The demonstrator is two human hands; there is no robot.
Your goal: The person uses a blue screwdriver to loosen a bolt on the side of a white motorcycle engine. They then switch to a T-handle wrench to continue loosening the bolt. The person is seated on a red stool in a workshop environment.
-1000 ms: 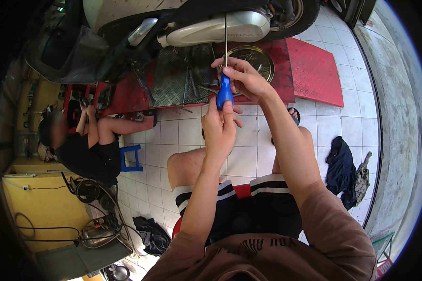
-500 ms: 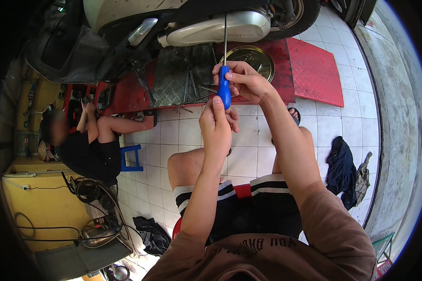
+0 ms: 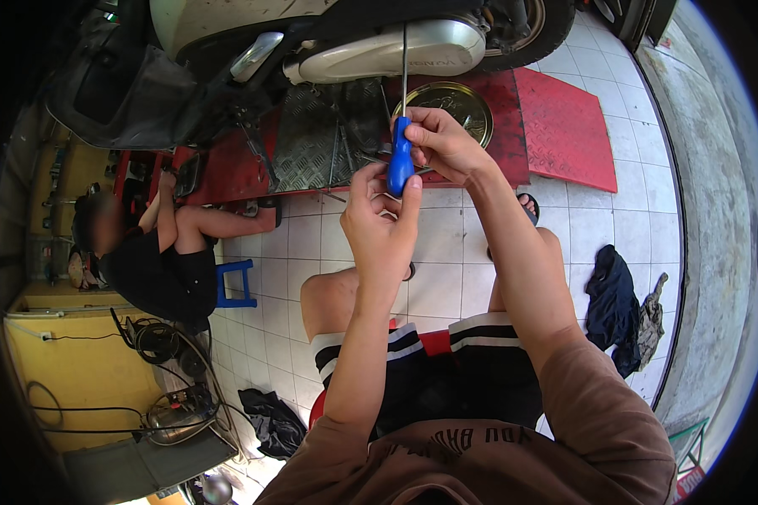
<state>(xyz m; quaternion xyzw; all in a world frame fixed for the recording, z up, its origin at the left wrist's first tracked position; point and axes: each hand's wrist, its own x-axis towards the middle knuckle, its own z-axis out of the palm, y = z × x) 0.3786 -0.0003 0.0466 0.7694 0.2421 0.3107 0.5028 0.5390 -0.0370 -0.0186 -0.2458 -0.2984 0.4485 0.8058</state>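
Observation:
A long screwdriver (image 3: 401,156) with a blue handle points away from me, its metal shaft reaching the silver engine side cover (image 3: 387,54) of a scooter. I cannot make out its tip against the cover. My right hand (image 3: 443,145) pinches the front of the handle near the shaft. Around the butt end, the thumb and fingers of my left hand (image 3: 381,215) are curled, thumb on the right side and fingers on the left. Behind the shaft lies a round gold-coloured tray (image 3: 467,105) with small items in it, too small to name.
The scooter stands over a red platform (image 3: 564,126) with a dark tread plate (image 3: 299,156) and several thin metal tools. At left, another person (image 3: 164,269) sits by a blue stool (image 3: 237,284). Dark cloths (image 3: 615,307) lie on the tiles at right. An air compressor (image 3: 177,417) stands lower left.
My left hand has opened its fingers and taken a fresh hold around the handle's end, its thumb moving to the right side. The other person's hands have shifted slightly.

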